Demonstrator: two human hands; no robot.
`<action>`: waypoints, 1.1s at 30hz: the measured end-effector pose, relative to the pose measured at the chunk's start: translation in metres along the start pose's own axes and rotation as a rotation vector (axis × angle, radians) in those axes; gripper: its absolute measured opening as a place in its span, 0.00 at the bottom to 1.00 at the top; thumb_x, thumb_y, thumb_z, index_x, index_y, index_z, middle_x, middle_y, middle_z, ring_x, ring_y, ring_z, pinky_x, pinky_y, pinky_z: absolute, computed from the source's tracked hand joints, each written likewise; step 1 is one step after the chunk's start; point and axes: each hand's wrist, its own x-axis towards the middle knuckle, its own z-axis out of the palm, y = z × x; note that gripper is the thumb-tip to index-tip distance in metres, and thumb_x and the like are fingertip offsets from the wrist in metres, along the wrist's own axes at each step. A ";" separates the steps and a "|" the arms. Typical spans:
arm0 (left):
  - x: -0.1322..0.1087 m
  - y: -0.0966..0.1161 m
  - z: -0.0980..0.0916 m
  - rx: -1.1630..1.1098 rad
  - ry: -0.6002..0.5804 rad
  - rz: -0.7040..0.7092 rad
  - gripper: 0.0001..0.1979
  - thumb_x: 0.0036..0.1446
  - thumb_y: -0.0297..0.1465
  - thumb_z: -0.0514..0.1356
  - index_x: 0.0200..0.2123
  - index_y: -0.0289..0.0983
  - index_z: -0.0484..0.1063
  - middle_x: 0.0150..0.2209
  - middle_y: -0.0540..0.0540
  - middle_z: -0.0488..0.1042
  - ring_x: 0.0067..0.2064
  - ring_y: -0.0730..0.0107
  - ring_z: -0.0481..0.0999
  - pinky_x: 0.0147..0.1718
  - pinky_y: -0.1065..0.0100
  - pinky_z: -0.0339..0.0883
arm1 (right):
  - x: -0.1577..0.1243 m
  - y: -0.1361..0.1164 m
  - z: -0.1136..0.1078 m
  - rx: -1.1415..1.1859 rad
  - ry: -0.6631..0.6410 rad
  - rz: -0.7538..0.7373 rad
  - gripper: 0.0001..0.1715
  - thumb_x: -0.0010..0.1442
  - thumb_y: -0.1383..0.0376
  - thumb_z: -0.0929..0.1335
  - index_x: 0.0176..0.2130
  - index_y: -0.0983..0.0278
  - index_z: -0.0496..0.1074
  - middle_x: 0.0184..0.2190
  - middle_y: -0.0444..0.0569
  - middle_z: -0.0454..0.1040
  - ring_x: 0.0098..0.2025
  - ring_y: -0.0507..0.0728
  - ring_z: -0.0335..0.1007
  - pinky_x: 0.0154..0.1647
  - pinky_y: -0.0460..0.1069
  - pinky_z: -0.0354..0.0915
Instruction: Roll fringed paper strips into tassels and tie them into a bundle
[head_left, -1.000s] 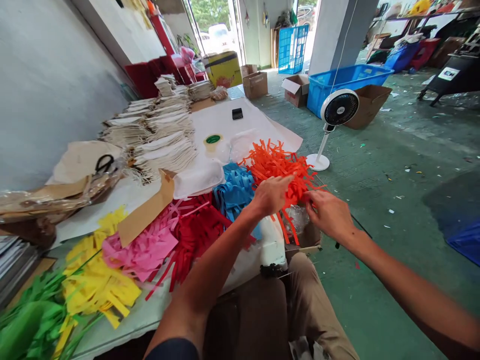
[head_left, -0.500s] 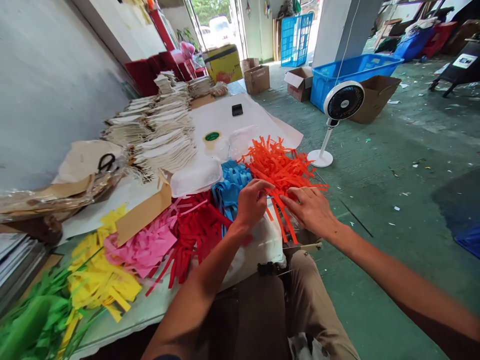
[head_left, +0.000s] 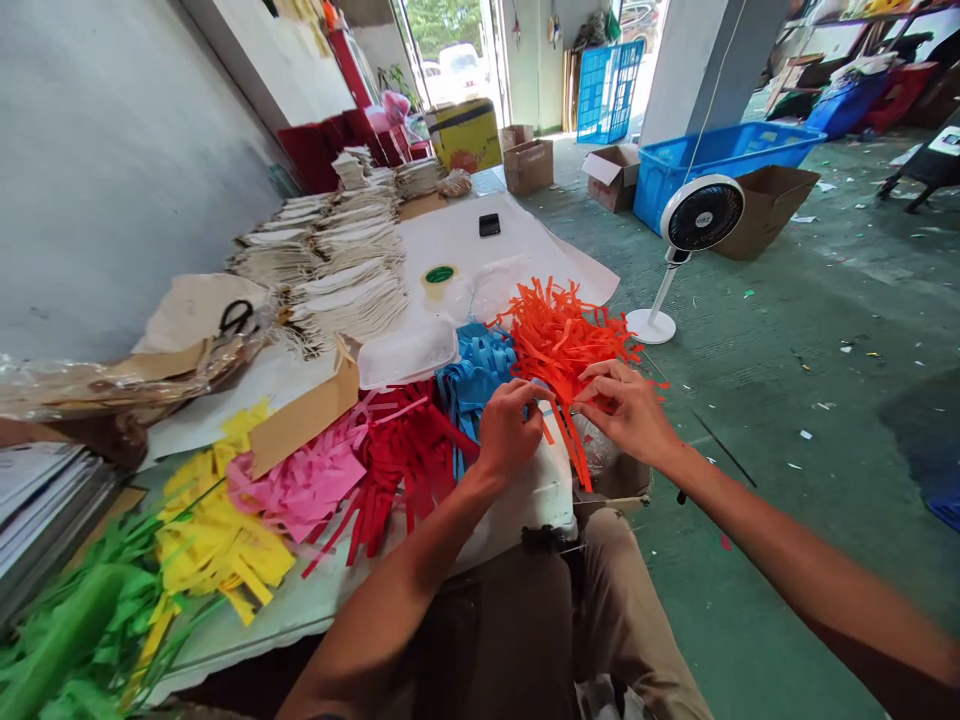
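Loose orange strips (head_left: pixel 562 325) lie in a heap on the table's right edge, some hanging down between my hands. At the heap's near side, my left hand (head_left: pixel 514 430) is closed with thumb and fingertips together; what it pinches is too small to make out. My right hand (head_left: pixel 628 412) faces it a short gap away, thumb and fingers also in a pinch, with its contents unclear. Blue strips (head_left: pixel 476 370) lie just beyond my left hand. Further left are dark red strips (head_left: pixel 405 455), pink strips (head_left: pixel 307 490), yellow strips (head_left: pixel 217 545) and green strips (head_left: pixel 75 620).
Stacks of off-white cloth pieces (head_left: pixel 352 270) line the wall side. A clear plastic tray (head_left: pixel 409 355), a tape roll (head_left: pixel 439 275), a small black box (head_left: pixel 489 225) and scissors (head_left: pixel 236 317) lie on the table. A white fan (head_left: pixel 703 215) stands on the right, before a blue crate (head_left: pixel 720 150).
The view has shifted slightly, so the scene sits further right and lower. My hands stay by the orange heap; the right has lifted a little off the strips, and its fingers are more raised.
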 end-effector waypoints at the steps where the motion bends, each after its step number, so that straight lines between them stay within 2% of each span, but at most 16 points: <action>1: 0.000 0.000 0.001 -0.001 0.010 0.018 0.18 0.59 0.16 0.57 0.40 0.41 0.83 0.42 0.47 0.82 0.46 0.63 0.79 0.48 0.61 0.71 | 0.002 0.000 0.001 0.109 0.011 0.058 0.07 0.65 0.60 0.75 0.35 0.59 0.80 0.48 0.51 0.78 0.51 0.61 0.75 0.51 0.58 0.68; 3: 0.001 -0.002 0.004 -0.001 0.022 0.056 0.19 0.60 0.16 0.57 0.42 0.41 0.82 0.43 0.47 0.82 0.47 0.63 0.78 0.49 0.61 0.70 | 0.005 0.000 0.002 0.250 0.014 0.143 0.09 0.64 0.57 0.76 0.34 0.58 0.81 0.47 0.51 0.78 0.51 0.61 0.75 0.53 0.58 0.69; 6: 0.001 -0.004 0.006 0.006 0.031 0.103 0.17 0.60 0.17 0.59 0.43 0.41 0.81 0.42 0.47 0.81 0.46 0.64 0.78 0.48 0.62 0.70 | 0.007 0.003 0.005 0.344 0.029 0.215 0.11 0.62 0.54 0.77 0.33 0.57 0.82 0.46 0.51 0.78 0.52 0.63 0.75 0.55 0.60 0.68; 10: 0.004 -0.007 0.009 0.035 0.070 0.174 0.11 0.62 0.21 0.64 0.43 0.41 0.80 0.43 0.47 0.80 0.46 0.64 0.78 0.49 0.63 0.71 | 0.007 0.006 0.008 0.421 0.062 0.255 0.10 0.61 0.55 0.77 0.32 0.57 0.82 0.45 0.51 0.79 0.53 0.64 0.75 0.56 0.61 0.68; 14: 0.012 -0.015 0.006 0.174 0.065 0.362 0.04 0.64 0.28 0.67 0.42 0.40 0.81 0.43 0.46 0.80 0.46 0.63 0.77 0.50 0.62 0.71 | 0.006 0.002 0.007 0.333 0.055 0.184 0.05 0.62 0.59 0.76 0.35 0.57 0.82 0.50 0.51 0.78 0.55 0.64 0.74 0.59 0.62 0.67; 16: 0.019 -0.021 0.002 0.237 -0.005 0.475 0.04 0.67 0.29 0.65 0.43 0.41 0.81 0.42 0.46 0.80 0.44 0.64 0.75 0.47 0.64 0.71 | 0.006 -0.001 0.004 0.220 0.038 0.110 0.03 0.64 0.60 0.75 0.37 0.56 0.82 0.53 0.52 0.77 0.56 0.64 0.74 0.59 0.64 0.66; 19: 0.033 -0.028 -0.006 0.325 -0.118 0.580 0.09 0.71 0.31 0.61 0.38 0.41 0.81 0.40 0.47 0.80 0.42 0.66 0.74 0.42 0.66 0.70 | 0.008 -0.003 -0.001 0.073 0.038 0.027 0.03 0.65 0.60 0.74 0.38 0.56 0.81 0.56 0.52 0.77 0.59 0.67 0.72 0.61 0.67 0.64; 22: 0.049 -0.026 -0.011 0.400 -0.195 0.592 0.14 0.73 0.32 0.58 0.35 0.40 0.82 0.40 0.46 0.80 0.44 0.66 0.75 0.42 0.66 0.69 | 0.012 -0.002 -0.006 0.036 0.080 0.000 0.04 0.66 0.59 0.74 0.38 0.56 0.80 0.56 0.52 0.77 0.59 0.68 0.72 0.61 0.69 0.64; 26: 0.069 -0.018 -0.012 0.417 -0.280 0.611 0.14 0.72 0.31 0.60 0.34 0.40 0.82 0.38 0.46 0.79 0.43 0.66 0.76 0.42 0.66 0.70 | 0.018 0.003 -0.010 0.046 0.133 0.000 0.06 0.66 0.58 0.74 0.38 0.57 0.80 0.56 0.53 0.76 0.59 0.67 0.72 0.61 0.68 0.65; 30: 0.083 -0.024 -0.010 0.240 -0.362 0.568 0.09 0.68 0.29 0.64 0.34 0.41 0.83 0.37 0.49 0.82 0.42 0.69 0.79 0.47 0.67 0.70 | 0.017 0.010 -0.012 0.053 0.096 -0.014 0.06 0.67 0.58 0.73 0.38 0.57 0.80 0.56 0.54 0.76 0.59 0.67 0.72 0.61 0.67 0.65; 33: 0.090 -0.032 -0.012 0.152 -0.410 0.505 0.06 0.64 0.27 0.67 0.33 0.41 0.84 0.37 0.50 0.84 0.40 0.71 0.81 0.45 0.70 0.70 | 0.012 0.016 -0.013 0.084 0.078 -0.016 0.07 0.67 0.58 0.73 0.38 0.57 0.80 0.56 0.53 0.76 0.59 0.67 0.72 0.61 0.66 0.66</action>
